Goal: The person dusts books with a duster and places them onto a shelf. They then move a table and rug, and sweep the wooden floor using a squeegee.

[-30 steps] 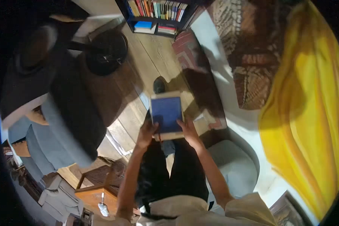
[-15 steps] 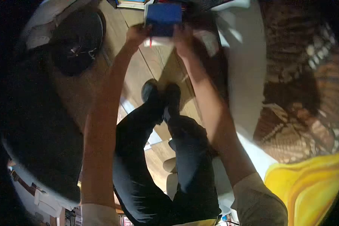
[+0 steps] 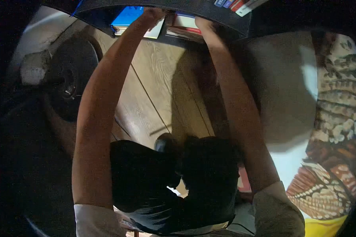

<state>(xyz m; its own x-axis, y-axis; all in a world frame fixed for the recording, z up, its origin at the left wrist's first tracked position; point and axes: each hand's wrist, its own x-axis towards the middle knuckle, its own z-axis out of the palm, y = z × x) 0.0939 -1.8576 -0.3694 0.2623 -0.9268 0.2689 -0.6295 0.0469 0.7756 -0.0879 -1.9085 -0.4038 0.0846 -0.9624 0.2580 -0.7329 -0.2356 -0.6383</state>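
While hands (image 3: 153, 16) are apart by books (image 3: 127, 16) on dark shelf (image 3: 227, 19) | grip unclear | plank floor (image 3: 150, 79) below

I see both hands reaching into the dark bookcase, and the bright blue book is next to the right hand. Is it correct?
Not quite: the head view shows the bright blue book next to the left hand, not the right hand. Both hands do reach into the dark bookcase.
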